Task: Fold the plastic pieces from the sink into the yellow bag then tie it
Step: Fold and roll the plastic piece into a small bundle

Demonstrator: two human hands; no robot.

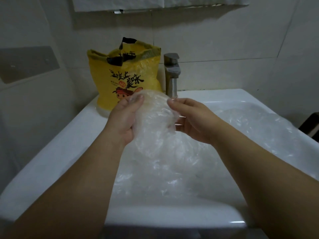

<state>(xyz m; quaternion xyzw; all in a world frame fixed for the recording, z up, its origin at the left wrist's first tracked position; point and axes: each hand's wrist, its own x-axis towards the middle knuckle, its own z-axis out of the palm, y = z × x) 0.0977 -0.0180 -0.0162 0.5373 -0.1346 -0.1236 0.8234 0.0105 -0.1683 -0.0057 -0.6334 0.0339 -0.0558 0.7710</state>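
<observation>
A crumpled clear plastic piece (155,121) hangs above the white sink (57,152), held between both hands. My left hand (123,119) grips its left side, thumb and fingers pinching the top edge. My right hand (189,118) pinches its right edge with curled fingers. More clear plastic pieces (250,128) lie piled in the basin below and to the right. The yellow bag (127,78) with black handles and a cartoon print stands upright and open on the sink's back left corner, just behind my left hand. It holds some clear plastic.
A steel tap (171,75) stands right of the bag at the back of the sink. Tiled walls close in behind and on the left. A dark object (310,126) sits past the sink's right edge.
</observation>
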